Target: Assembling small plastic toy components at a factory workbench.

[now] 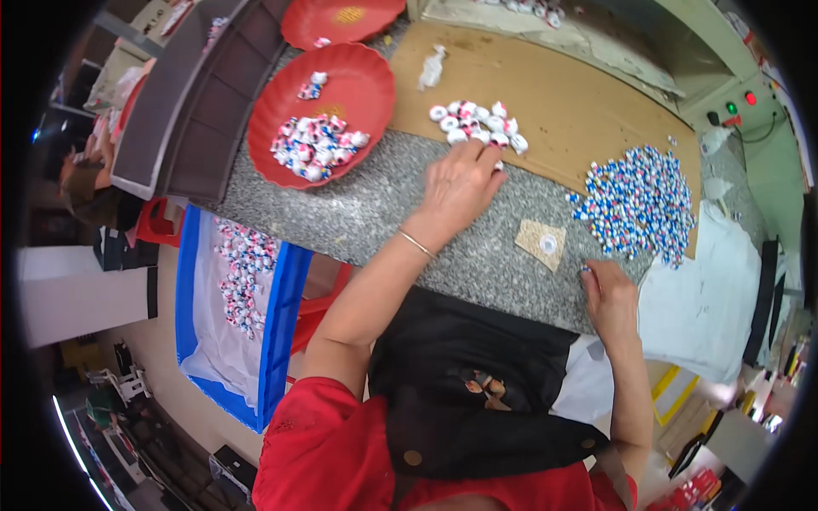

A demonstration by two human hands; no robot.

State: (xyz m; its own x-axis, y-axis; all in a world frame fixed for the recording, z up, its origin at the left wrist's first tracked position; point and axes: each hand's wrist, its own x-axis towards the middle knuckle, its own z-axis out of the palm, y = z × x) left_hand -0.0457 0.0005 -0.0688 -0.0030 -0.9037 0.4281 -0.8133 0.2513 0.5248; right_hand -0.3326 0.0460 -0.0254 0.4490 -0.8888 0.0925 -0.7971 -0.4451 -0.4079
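My left hand (460,186) reaches over the granite worktop to the near edge of a cluster of white-and-pink pieces (477,119). Its fingers are curled, and their tips are partly hidden; whatever they grip, I cannot make out. Close to the worktop's front edge, my right hand (612,298) pinches a tiny blue-and-white piece (586,269) between thumb and finger. Beyond that hand spreads a heap of small blue, white and pink pieces (639,204). Between both hands lies a tan textured pad (540,244) with a round white piece (548,244) on it.
A red fluted bowl (375,94) of similar pieces stands at left, with another red bowl (298,25) behind. Brown cardboard (588,102) covers the back of the worktop. Lower left, a blue crate (285,298) holds more pieces. A grey-green cabinet with lit buttons (731,108) borders the right.
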